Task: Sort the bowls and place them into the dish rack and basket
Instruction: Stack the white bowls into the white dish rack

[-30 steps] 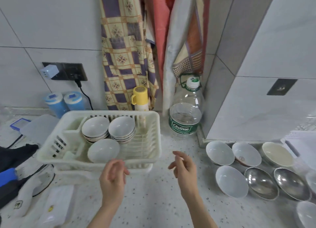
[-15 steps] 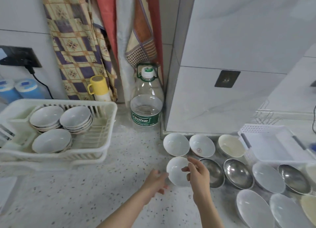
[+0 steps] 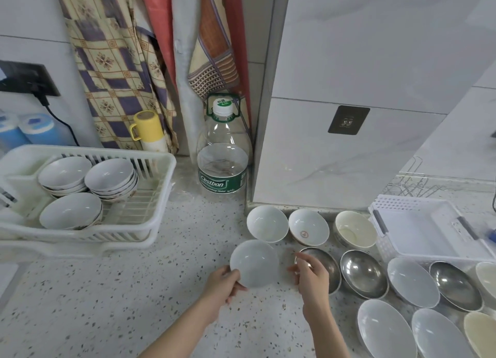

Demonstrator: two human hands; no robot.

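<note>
We see only part of the dish rack (image 3: 150, 223); its left end runs off the picture. The bowls under the top ones in the two stacks (image 3: 112, 186) show only their rims. The left hand (image 3: 224, 282) covers part of the white bowl's (image 3: 255, 266) near rim. The right hand (image 3: 312, 277) hides part of a steel bowl (image 3: 326, 263). The cream bowls (image 3: 483, 333) at the right edge are cut off.

1 view only, head-worn, wide-angle. Looks forward and steeply down onto the speckled counter (image 3: 107, 298), close in. Dish rack (image 3: 158, 169) at left edge, white basket (image 3: 397, 204) at right, tiled wall corner ahead. Forearms enter from the bottom edge. Straight lines bow near the margins.
</note>
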